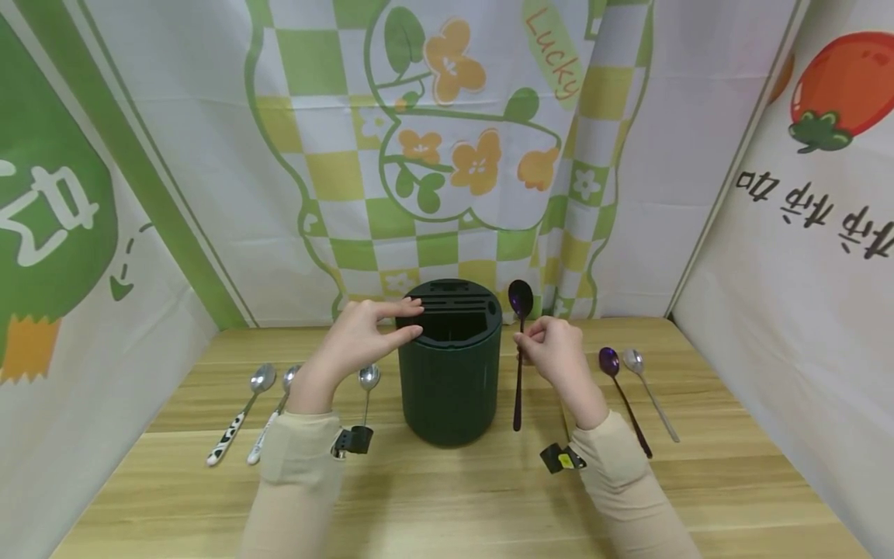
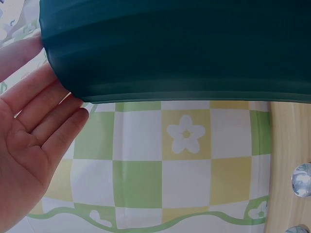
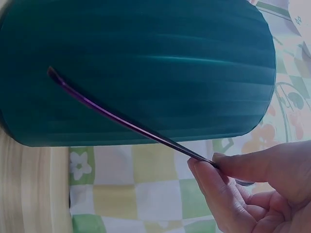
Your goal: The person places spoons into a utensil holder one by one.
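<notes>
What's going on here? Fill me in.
A person's right hand pinches a dark purple spoon, bowl up, beside a dark green holder with a slotted top. The left hand is at the holder's rim, fingers extended. The spoon is outside the holder, and other spoons lie on the wooden table to either side.

Diffuse light softens shadows on the table; glare streaks the canister.

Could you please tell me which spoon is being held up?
The dark purple spoon pinched in the right hand, bowl upward; of those visible, it alone is off the table.
</notes>
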`<state>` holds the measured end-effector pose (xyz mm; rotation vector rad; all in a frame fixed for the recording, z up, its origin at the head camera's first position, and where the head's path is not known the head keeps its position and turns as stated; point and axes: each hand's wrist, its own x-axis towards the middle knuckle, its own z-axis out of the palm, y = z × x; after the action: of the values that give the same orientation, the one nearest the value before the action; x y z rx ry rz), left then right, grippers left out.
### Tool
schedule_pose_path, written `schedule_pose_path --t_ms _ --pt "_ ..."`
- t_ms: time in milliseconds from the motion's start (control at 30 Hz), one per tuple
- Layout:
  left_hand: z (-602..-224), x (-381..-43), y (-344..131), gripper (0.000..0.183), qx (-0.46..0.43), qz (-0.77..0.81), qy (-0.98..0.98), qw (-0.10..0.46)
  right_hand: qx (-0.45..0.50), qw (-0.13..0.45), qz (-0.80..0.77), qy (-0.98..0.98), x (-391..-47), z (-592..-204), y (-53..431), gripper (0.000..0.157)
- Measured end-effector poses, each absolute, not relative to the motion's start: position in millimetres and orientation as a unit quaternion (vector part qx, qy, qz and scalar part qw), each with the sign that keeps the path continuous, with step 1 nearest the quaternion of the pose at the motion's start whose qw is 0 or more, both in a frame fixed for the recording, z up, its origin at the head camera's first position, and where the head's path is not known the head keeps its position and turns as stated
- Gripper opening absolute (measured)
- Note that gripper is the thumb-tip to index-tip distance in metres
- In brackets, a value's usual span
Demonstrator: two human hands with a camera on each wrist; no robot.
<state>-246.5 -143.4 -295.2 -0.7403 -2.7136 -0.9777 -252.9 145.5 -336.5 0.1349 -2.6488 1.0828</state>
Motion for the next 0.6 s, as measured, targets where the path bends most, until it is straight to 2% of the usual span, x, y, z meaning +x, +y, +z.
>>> schedule_pose_path --t_ms 600 --pt "-295.4 -246.4 -143.3 0.043 -0.247 -0.334 -0.906 0.080 0.064 0.177 0.373 -0.908 -246.9 -320.9 146.5 0.021"
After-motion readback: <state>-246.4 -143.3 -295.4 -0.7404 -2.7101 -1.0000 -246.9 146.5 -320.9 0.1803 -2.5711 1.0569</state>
